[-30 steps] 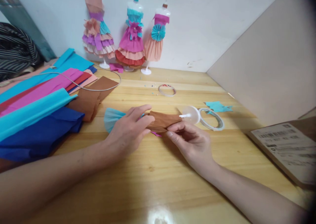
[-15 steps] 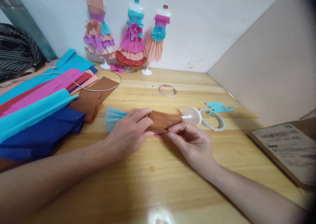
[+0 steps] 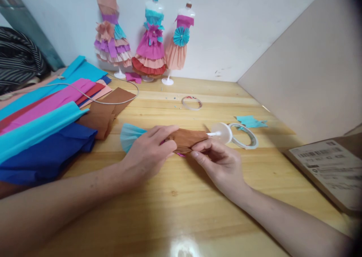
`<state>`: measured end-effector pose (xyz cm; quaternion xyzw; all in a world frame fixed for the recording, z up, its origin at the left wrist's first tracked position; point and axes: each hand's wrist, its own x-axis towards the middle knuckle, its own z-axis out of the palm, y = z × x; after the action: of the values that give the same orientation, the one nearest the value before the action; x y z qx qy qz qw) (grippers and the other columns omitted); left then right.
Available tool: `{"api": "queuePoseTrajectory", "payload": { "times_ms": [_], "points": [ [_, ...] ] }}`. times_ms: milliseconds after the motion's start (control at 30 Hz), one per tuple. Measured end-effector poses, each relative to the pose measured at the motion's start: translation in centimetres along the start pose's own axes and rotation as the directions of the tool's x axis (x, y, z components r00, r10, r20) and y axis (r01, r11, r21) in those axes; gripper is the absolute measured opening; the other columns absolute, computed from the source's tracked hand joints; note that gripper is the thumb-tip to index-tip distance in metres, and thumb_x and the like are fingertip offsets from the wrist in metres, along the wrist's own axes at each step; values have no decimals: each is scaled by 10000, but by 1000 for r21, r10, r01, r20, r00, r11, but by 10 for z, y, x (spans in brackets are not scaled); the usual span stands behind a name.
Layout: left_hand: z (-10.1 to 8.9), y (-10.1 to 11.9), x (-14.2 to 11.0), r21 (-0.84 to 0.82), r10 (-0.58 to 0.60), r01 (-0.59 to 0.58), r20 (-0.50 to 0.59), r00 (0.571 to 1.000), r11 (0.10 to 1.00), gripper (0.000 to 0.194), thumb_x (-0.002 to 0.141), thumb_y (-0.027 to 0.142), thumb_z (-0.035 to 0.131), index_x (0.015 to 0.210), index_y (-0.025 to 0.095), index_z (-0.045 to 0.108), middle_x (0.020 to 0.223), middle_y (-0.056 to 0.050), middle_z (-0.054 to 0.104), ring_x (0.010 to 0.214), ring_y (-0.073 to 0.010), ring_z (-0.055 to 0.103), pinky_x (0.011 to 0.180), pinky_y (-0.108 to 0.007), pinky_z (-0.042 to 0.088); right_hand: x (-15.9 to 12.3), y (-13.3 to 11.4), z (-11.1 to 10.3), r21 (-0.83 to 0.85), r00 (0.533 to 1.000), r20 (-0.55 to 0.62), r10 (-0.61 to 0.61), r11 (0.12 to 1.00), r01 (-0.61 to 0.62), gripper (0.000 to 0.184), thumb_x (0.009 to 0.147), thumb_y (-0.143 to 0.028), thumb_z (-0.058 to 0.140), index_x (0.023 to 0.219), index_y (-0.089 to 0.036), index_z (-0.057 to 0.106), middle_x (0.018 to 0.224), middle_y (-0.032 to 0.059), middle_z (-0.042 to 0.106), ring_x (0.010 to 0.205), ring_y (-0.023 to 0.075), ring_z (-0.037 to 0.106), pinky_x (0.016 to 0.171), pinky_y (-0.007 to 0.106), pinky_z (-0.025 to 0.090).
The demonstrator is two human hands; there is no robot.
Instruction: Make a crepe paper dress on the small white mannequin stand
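A small dress form lies on its side on the table, its clear round base to the right. Brown pleated crepe paper wraps its lower part like a skirt. Light blue crepe paper fans out at the left end, and a bit of magenta shows beneath. My left hand is closed over the middle of the form, hiding what lies under the palm. With thumb and forefinger my right hand pinches the lower edge of the brown crepe paper near the base.
Three dressed mannequins stand against the wall. Crepe paper sheets are piled at the left, with a thin cord across them. A tape roll, a thinner ring and a torn blue scrap lie beyond my hands. A cardboard box sits at right.
My left hand has shifted slightly to the right along the form, its fingers farther over the brown paper. My right hand keeps its pinch in nearly the same place.
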<state>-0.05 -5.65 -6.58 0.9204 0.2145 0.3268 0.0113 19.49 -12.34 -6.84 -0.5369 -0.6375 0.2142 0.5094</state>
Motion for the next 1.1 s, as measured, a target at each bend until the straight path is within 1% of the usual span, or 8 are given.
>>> {"api": "queuePoseTrajectory", "payload": {
  "times_ms": [100, 200, 400, 567, 800, 933, 1000, 1100],
  "points": [
    [0, 0, 0, -12, -6, 6, -1, 1000, 1000, 107, 874, 123, 505, 807, 159, 580, 1211, -129, 623, 1065, -224, 594, 894, -381, 536, 0, -1, 0, -8, 1000, 2, -7, 1000, 7, 96, 775, -160, 651, 694, -208, 635, 631, -12, 625, 561, 122, 541, 522, 246, 432],
    [0, 0, 1, -12, -7, 7, 17, 1000, 1000, 48, 866, 178, 549, 837, 155, 581, 1212, -139, 623, 1068, -239, 594, 902, -398, 535, 0, -2, 0, 0, 1000, 5, 1, 1000, -1, 92, 776, -158, 651, 701, -208, 634, 639, -14, 628, 566, 121, 548, 528, 245, 436],
    [1, -1, 3, 25, 33, -32, -35, 999, 999, 147, 863, 95, 514, 740, 136, 584, 1138, -144, 657, 998, -229, 618, 864, -368, 546, 0, -1, -1, 4, 1000, 6, 12, 1000, -12, 85, 772, -169, 655, 696, -204, 641, 641, -7, 628, 562, 125, 538, 526, 251, 430],
    [2, -1, 2, -20, -10, 9, -50, 999, 1000, 143, 872, 101, 510, 755, 132, 586, 1081, -136, 674, 981, -217, 620, 860, -358, 546, -1, -1, -1, -2, 1000, -2, 7, 1000, -7, 83, 772, -189, 664, 691, -203, 653, 636, 2, 626, 562, 129, 531, 519, 253, 427],
    [2, -2, 0, -44, -58, 55, -53, 997, 997, 123, 867, 99, 518, 764, 155, 555, 1106, -118, 668, 1001, -207, 621, 879, -358, 536, -2, 0, -1, 91, 999, 17, 31, 995, -33, 86, 757, -220, 701, 679, -216, 668, 653, 13, 651, 577, 139, 555, 521, 262, 439],
    [2, -2, 0, -74, -97, 93, -50, 994, 993, 61, 859, 102, 538, 869, 159, 556, 1151, -116, 655, 1039, -213, 614, 887, -365, 535, -2, 2, -1, 106, 999, 27, 20, 994, -23, 80, 751, -199, 706, 681, -214, 669, 646, 7, 648, 570, 131, 553, 511, 250, 432],
    [2, -2, 0, -65, -83, 80, -45, 996, 995, 80, 856, 100, 543, 906, 158, 568, 1165, -116, 651, 1046, -220, 612, 887, -372, 534, -2, 3, -1, 114, 999, 30, 18, 993, -21, 78, 752, -188, 702, 685, -213, 669, 654, 6, 650, 577, 130, 559, 519, 248, 438],
    [3, -2, 0, -45, -47, 45, -41, 998, 998, 75, 858, 100, 538, 884, 150, 588, 1164, -121, 651, 1034, -228, 617, 875, -372, 538, -2, 3, -1, 117, 1000, 28, 6, 993, -9, 87, 752, -173, 698, 682, -215, 666, 661, -2, 646, 581, 124, 554, 523, 241, 435]
  ]
}}
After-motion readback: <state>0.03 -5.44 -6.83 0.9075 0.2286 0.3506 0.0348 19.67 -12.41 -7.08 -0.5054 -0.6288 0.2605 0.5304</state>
